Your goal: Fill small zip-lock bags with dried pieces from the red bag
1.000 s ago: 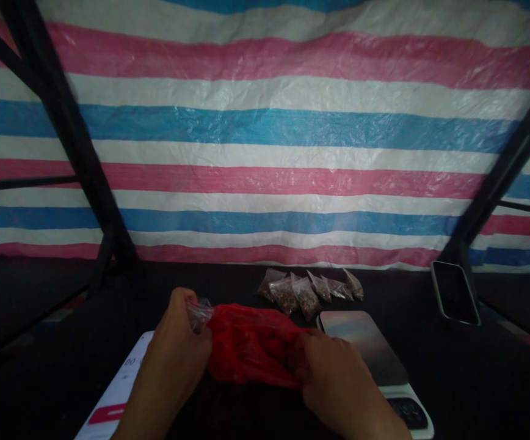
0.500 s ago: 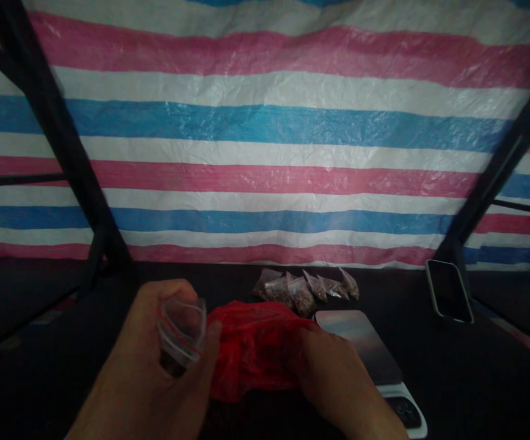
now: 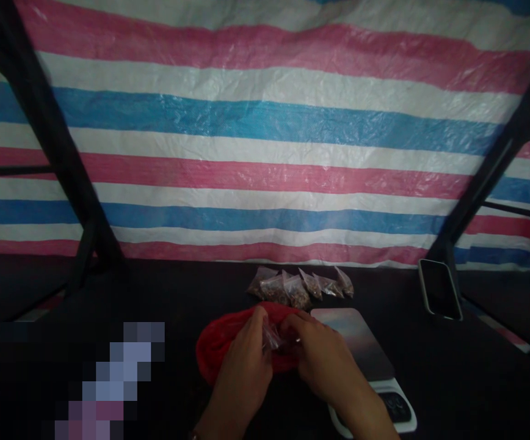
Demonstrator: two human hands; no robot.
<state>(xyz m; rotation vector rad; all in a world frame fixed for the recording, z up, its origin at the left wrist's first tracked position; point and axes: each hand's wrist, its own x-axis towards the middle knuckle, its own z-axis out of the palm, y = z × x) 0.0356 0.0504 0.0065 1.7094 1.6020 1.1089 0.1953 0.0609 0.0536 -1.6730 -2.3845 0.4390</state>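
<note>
My left hand (image 3: 246, 360) is over the red plastic bag (image 3: 214, 342), its fingers closed on a small clear bag (image 3: 272, 335). From the right, my right hand (image 3: 317, 348) reaches over the same red bag, beside the clear bag, with its fingers curled; the fingertips are partly hidden, so what they hold cannot be made out. Just behind the red bag lie several small clear bags of brown bits (image 3: 297, 291). A scale (image 3: 361, 342) with a metal plate and white body sits to the right, partly covered by my right forearm.
A phone (image 3: 439, 290) leans at the back right of the black table (image 3: 168, 305), against a dark metal frame post (image 3: 485, 171). Another post (image 3: 58, 134) slants at the left. Striped plastic sheeting (image 3: 265, 183) hangs behind. A pixelated patch covers the lower left.
My left hand has moved right, carrying the small clear bag from beside the red bag to over it. My right hand now meets it there. The view has shifted slightly.
</note>
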